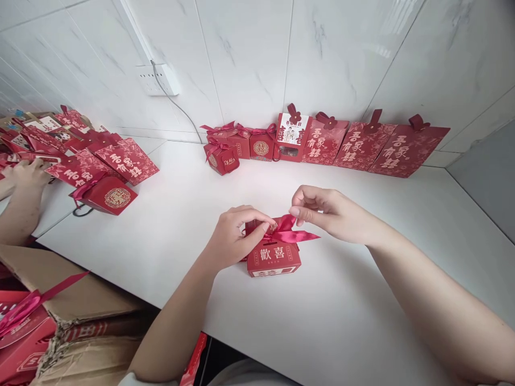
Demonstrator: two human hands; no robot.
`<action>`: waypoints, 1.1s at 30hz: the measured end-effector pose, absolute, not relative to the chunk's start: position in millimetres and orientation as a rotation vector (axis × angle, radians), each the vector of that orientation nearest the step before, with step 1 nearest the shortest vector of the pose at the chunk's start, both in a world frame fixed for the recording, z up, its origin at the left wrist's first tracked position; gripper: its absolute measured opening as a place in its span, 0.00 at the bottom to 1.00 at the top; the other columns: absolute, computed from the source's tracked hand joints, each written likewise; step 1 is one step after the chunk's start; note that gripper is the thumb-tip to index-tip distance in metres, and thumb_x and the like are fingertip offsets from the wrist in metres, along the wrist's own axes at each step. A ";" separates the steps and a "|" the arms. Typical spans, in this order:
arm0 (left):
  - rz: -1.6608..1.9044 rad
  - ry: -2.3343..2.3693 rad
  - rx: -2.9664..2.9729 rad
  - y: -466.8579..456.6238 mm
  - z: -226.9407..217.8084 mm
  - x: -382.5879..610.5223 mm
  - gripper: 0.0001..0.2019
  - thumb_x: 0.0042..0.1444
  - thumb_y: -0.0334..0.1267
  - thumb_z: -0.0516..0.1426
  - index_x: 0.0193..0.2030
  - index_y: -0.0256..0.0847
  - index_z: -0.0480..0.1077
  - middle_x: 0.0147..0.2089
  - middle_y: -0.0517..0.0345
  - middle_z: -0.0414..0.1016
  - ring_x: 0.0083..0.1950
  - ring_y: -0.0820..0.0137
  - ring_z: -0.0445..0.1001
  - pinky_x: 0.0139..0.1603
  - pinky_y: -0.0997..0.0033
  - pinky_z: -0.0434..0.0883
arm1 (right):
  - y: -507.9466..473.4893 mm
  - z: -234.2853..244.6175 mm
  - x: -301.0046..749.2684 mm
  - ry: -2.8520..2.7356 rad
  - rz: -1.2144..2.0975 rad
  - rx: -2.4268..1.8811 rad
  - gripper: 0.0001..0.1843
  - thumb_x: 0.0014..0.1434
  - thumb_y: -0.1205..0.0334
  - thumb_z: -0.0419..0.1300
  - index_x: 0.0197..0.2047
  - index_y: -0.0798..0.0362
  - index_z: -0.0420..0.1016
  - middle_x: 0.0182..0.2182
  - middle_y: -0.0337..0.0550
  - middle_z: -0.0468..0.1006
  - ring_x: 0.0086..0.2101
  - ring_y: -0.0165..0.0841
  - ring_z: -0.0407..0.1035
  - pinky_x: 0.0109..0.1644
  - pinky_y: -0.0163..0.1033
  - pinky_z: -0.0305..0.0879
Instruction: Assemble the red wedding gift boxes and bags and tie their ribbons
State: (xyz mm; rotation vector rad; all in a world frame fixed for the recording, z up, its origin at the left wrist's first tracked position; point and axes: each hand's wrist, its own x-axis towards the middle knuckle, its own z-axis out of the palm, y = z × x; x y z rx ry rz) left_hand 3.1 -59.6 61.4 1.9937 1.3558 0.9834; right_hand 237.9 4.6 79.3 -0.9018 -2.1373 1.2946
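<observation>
A small red gift box point(274, 258) with white characters on its front sits on the white table before me. A glossy crimson ribbon point(296, 236) is tied in a bow on its top, one tail pointing right. My left hand point(237, 233) rests over the box's left side, thumb and forefinger closed on the bow's left part near the knot. From the right, my right hand point(328, 212) pinches the upper loop of the ribbon between thumb and curled fingers. The bow's left part is mostly hidden beneath the left hand.
Against the tiled wall stand several red gift boxes point(262, 145) and gift bags point(359, 147). More red packages point(107, 193) crowd the left, beside another person's hands point(30, 174). An open cardboard carton point(80, 289) is at lower left. A cable hangs from a wall socket point(158, 80).
</observation>
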 end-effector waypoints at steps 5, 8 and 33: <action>0.819 1.383 2.019 -60.9 68.0 5.8 0.05 0.58 0.40 0.60 0.35 0.43 0.76 0.34 0.59 0.75 0.36 0.72 0.71 0.40 0.70 0.69 | 3.0 85.3 243.7 -2.447 1.329 -1.109 0.22 0.64 0.41 0.55 0.30 0.51 0.65 0.23 0.35 0.67 0.22 0.28 0.56 0.25 0.34 0.51; 0.741 1.354 2.047 -61.7 70.8 2.8 0.03 0.56 0.35 0.59 0.37 0.43 0.74 0.39 0.59 0.75 0.41 0.70 0.73 0.44 0.69 0.71 | 2.2 86.2 245.1 -2.543 1.357 -1.128 0.24 0.63 0.42 0.56 0.25 0.52 0.62 0.21 0.35 0.65 0.20 0.27 0.53 0.22 0.35 0.47; 0.712 1.672 2.111 -69.4 60.7 17.5 0.01 0.52 0.36 0.59 0.32 0.44 0.72 0.34 0.63 0.77 0.39 0.67 0.72 0.53 0.56 0.66 | -47.8 97.6 229.9 -2.985 0.339 -0.532 0.14 0.58 0.79 0.52 0.28 0.51 0.67 0.22 0.37 0.69 0.24 0.31 0.60 0.31 0.38 0.54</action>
